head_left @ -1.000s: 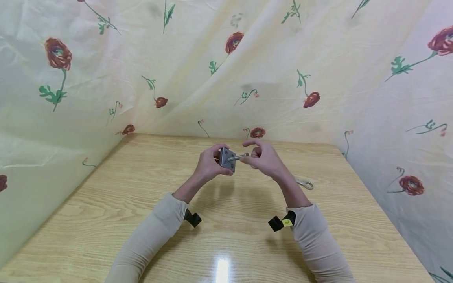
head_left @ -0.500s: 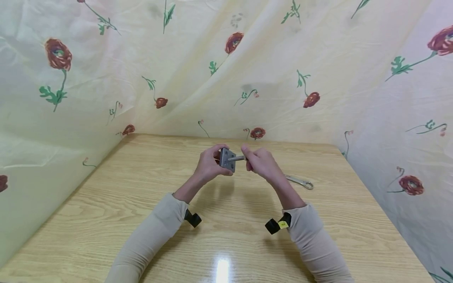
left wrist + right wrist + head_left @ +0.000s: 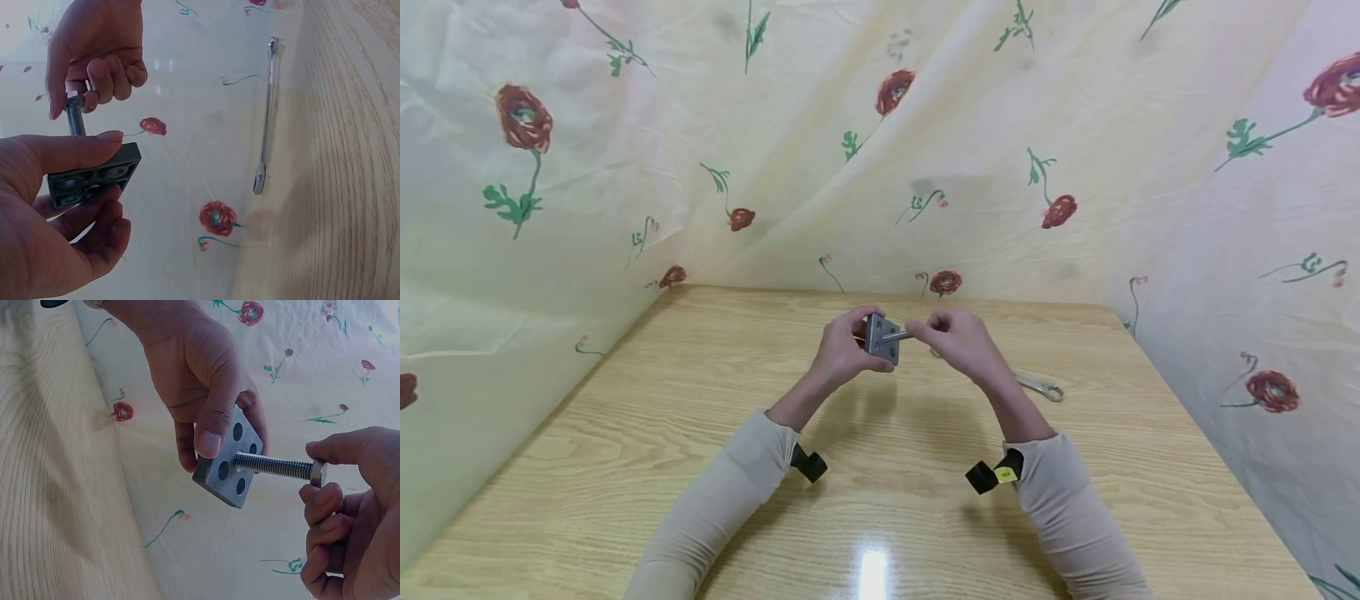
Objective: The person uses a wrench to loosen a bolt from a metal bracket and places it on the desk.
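1. I saw the left hand (image 3: 842, 350) gripping a small square grey metal plate with round holes (image 3: 882, 337), thumb across its front face and fingers curled behind it.
2. The plate was held up in the air above the light wooden table (image 3: 700, 433), tilted, between the two hands.
3. A long threaded silver steel bolt (image 3: 275, 466) stuck out of the plate's centre hole, pointing toward the right hand.
4. The right hand (image 3: 958, 343) pinched the bolt's head end between thumb and forefinger; its other fingers were curled in under it.
5. The hands were close together, joined only through plate and bolt; I saw no skin contact between them.
6. From the right wrist camera I counted four open holes on the plate face around the bolt.
7. I could not tell how deep the bolt sat in the plate.
8. A slim silver metal spanner (image 3: 1037, 386) lay flat on the table just right of the right hand, beyond the wrist, touched by neither hand.
9. In the left wrist view the spanner (image 3: 267, 119) lay near the table's far edge, close to the cloth.
10. Cream fabric with red flowers (image 3: 925, 150) hung behind and to both sides of the hands.
11. Both forearms wore beige sleeves (image 3: 722, 492), each with a black wrist mount.
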`<control>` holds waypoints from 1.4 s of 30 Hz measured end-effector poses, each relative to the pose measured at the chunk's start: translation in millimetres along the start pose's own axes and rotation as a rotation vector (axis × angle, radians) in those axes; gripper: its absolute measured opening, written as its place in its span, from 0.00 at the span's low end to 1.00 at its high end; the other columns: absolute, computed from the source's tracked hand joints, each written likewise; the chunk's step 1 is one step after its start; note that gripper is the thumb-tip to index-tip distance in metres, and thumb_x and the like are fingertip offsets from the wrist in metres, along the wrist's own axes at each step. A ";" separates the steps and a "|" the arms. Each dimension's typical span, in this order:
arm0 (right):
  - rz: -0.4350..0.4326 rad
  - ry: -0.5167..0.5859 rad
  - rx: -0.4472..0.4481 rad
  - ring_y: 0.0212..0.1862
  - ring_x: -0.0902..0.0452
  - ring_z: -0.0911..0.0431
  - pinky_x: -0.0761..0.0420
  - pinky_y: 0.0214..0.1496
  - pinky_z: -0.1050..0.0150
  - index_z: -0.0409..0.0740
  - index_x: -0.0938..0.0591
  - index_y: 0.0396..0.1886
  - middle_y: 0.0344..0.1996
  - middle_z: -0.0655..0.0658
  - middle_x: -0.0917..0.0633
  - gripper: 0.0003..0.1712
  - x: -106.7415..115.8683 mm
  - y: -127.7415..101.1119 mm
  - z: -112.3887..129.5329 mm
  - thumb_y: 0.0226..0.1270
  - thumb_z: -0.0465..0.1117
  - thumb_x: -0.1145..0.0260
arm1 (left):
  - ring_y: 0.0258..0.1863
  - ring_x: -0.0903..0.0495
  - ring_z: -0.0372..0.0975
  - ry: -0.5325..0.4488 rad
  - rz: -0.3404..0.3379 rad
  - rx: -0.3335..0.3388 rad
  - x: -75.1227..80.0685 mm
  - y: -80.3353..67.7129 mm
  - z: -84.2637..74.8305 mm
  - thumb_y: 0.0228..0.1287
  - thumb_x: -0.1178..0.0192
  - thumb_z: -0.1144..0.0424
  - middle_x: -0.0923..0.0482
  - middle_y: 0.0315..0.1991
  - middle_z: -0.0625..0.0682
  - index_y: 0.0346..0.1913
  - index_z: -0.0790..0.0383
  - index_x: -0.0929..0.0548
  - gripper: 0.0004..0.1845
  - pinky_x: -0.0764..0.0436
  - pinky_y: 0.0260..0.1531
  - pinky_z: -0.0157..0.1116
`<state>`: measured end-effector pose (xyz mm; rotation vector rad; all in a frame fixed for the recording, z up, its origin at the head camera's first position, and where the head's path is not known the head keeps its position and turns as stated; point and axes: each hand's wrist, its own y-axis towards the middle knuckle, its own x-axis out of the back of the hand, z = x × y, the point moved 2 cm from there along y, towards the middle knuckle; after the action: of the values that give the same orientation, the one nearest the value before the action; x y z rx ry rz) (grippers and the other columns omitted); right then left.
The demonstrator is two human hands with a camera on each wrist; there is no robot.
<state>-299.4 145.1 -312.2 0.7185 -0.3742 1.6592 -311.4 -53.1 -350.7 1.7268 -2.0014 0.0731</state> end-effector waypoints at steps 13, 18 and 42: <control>-0.055 0.001 0.267 0.15 0.39 0.62 0.37 0.21 0.67 0.41 0.18 0.41 0.12 0.53 0.30 0.10 1.6 -1.1 1.7 0.58 0.31 0.34 | 0.43 0.18 0.48 0.004 -0.006 -0.001 0.7 -0.1 0.1 0.37 0.20 0.75 0.15 0.46 0.61 0.58 0.55 0.21 0.39 0.17 0.43 0.42; -0.057 -0.039 0.371 0.15 0.38 0.64 0.34 0.24 0.67 0.40 0.19 0.42 0.13 0.52 0.30 0.13 0.6 0.2 1.5 0.57 0.26 0.37 | 0.43 0.18 0.48 0.006 -0.010 -0.004 0.7 0.7 1.5 0.38 0.20 0.75 0.15 0.46 0.61 0.59 0.56 0.21 0.39 0.18 0.44 0.42; 0.077 0.116 -0.063 0.17 0.44 0.58 0.39 0.25 0.64 0.46 0.28 0.14 0.10 0.54 0.34 0.36 -12.3 3.0 -6.3 0.78 0.64 0.53 | 0.43 0.17 0.49 0.010 -0.001 -0.006 -1.3 0.2 1.3 0.37 0.21 0.77 0.15 0.47 0.62 0.60 0.57 0.21 0.41 0.17 0.43 0.42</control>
<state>-302.9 138.8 -324.4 0.5640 -0.3731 1.7453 -311.9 -52.4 -352.2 1.7206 -1.9915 0.0753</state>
